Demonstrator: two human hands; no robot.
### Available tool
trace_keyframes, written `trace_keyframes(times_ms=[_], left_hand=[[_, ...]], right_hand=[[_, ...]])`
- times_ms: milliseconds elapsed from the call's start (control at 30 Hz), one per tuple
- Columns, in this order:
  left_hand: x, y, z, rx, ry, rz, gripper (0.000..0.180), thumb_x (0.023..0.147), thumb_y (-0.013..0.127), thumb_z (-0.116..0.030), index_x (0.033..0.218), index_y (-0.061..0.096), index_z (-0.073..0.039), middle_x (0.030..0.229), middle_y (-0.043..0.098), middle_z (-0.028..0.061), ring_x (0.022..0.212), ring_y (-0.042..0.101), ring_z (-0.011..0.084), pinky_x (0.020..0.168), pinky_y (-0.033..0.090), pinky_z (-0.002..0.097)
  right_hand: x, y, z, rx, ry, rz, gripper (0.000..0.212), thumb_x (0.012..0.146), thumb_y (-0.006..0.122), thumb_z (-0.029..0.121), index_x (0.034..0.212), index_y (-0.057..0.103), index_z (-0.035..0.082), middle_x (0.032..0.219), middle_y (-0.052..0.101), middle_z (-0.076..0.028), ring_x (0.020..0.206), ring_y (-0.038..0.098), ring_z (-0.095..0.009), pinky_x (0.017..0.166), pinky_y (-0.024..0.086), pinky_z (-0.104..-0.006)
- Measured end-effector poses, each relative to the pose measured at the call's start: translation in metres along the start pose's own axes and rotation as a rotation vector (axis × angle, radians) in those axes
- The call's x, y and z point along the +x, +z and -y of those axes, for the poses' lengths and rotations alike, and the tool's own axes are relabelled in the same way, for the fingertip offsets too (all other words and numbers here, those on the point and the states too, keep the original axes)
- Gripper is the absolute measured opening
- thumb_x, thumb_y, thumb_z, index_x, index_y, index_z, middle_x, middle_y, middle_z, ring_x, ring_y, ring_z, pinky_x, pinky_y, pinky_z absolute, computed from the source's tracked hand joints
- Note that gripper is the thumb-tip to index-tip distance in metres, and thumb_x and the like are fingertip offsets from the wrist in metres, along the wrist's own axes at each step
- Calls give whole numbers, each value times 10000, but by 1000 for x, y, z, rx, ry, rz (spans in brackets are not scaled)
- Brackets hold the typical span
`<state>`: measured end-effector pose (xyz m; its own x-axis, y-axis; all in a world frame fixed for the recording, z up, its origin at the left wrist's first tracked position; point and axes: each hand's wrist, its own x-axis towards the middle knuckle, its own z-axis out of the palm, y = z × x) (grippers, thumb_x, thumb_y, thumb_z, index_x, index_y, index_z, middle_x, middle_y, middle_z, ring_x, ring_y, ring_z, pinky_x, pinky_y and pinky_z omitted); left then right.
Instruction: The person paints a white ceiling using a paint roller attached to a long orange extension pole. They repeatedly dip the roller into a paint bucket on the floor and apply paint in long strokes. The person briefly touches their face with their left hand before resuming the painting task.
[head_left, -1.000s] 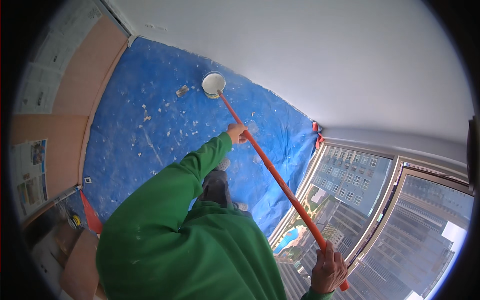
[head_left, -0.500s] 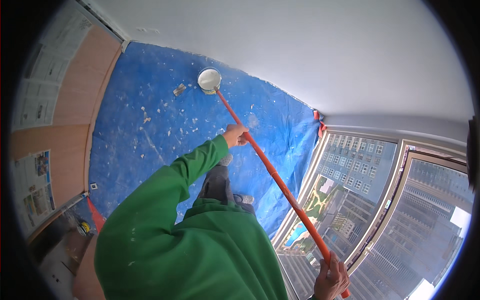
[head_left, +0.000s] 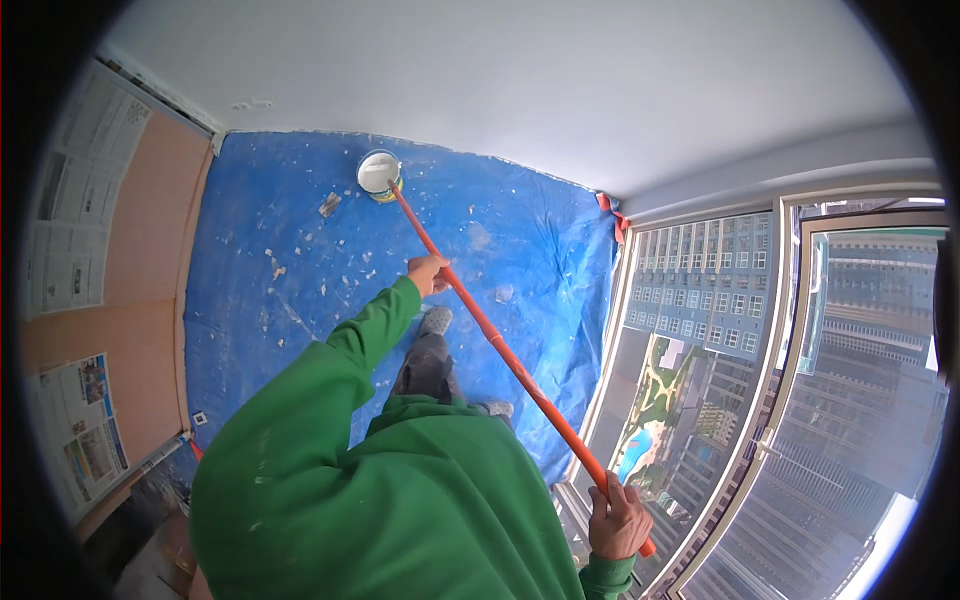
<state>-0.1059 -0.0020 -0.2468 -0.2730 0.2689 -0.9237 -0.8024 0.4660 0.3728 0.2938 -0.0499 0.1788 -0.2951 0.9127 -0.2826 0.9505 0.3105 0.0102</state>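
Observation:
A long orange-red pole (head_left: 520, 372) slants across my front from upper left to lower right. My left hand (head_left: 427, 275) is closed around its upper-left stretch, arm reaching forward. Close to the pole's lower-right end, my right hand (head_left: 619, 519) wraps round it too. The far end dips into a round bucket (head_left: 383, 197) of white paint that stands on a blue floor sheet (head_left: 310, 250). Whatever is fixed to the pole's tip blends into the white paint, so I cannot make it out. A small flat scrap (head_left: 329, 205) lies left of the bucket.
A pale wall (head_left: 500, 80) rises beyond the sheet. Tall windows (head_left: 690, 290) run along the right, with red cloth (head_left: 614, 215) at their corner. Pinkish boards (head_left: 150, 210) with newspaper (head_left: 92, 200) border the left. My feet (head_left: 436, 321) are on the paint-spotted sheet.
The view has turned, so bucket and pole appear farther left. My right hand, still on the pole, now sits farther left and slightly higher in view. The pole's end stays in the bucket.

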Motion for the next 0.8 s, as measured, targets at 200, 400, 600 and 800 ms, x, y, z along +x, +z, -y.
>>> trace_keyframes(times_ms=[200,400,600,800], left_hand=[[-57,27,76,201,54,63,165,735,708,-143,805,587,-55,731,664,140,617,680,257,453,426,324],[-111,59,197,374,95,74,200,735,693,-145,847,581,-23,776,668,173,626,693,282,409,428,337],[-215,123,278,502,162,267,253,763,721,-202,888,605,-14,826,688,142,668,696,265,517,511,318],[-290,200,285,617,318,519,281,764,722,-180,924,635,33,832,676,143,693,672,215,548,525,319]], right_hand=[[-56,61,-149,498,287,330,268,771,715,286,950,723,86,639,610,-104,585,595,-202,568,453,-354],[-140,192,-331,786,472,471,364,807,703,345,996,722,35,662,652,-47,629,582,-112,613,466,-289],[-249,276,-434,943,411,666,443,697,783,295,1030,694,17,955,704,-139,865,652,-253,789,500,-389],[-297,380,-472,1046,573,634,349,734,747,285,958,721,19,867,708,-117,742,643,-214,699,513,-380]])
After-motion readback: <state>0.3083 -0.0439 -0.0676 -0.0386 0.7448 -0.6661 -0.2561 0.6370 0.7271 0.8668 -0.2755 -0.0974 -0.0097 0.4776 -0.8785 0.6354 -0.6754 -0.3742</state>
